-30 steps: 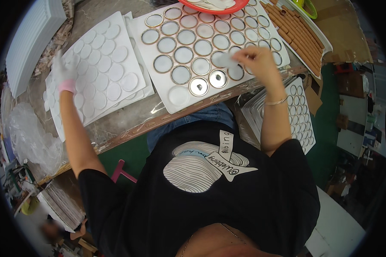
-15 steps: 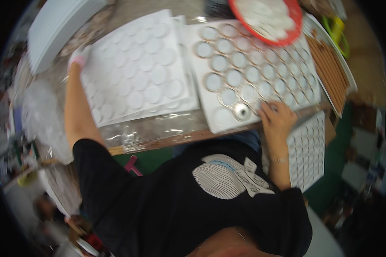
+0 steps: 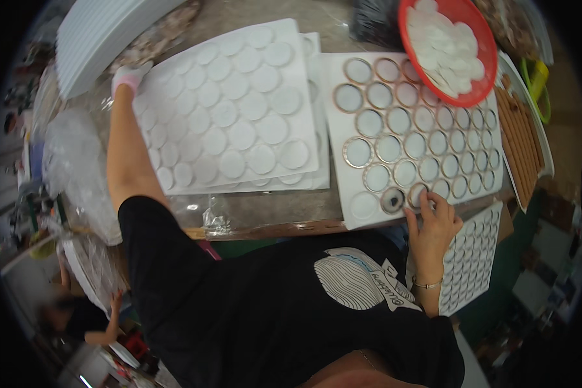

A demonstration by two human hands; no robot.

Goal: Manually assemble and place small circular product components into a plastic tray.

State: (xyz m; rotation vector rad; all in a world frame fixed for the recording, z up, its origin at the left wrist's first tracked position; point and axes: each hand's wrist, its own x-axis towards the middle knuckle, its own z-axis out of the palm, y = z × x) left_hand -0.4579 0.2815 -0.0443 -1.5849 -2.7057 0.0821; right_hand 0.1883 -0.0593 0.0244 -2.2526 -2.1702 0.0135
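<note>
Ring-filled white tray (image 3: pixel 343 84) lies on a cluttered worktable (image 3: pixel 271 210); right hand (image 3: pixel 433 223) presses spread fingers at its near edge, grasping nothing; gloved left hand (image 3: pixel 128 79) rests flat on stacked disc sheets (image 3: pixel 229 110); red bowl (image 3: pixel 482 39) beyond.

Single head fisheye, looking steeply down, close over worktable (image 3: pixel 271 210).

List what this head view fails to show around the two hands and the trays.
- Left hand: its fingertips blur into the white foam tray; its grip is unreadable.
- Right hand: the ring under its fingertips is covered.
- Red bowl: top edge cuts it.
- Lower tray: partly behind the right forearm.
</note>
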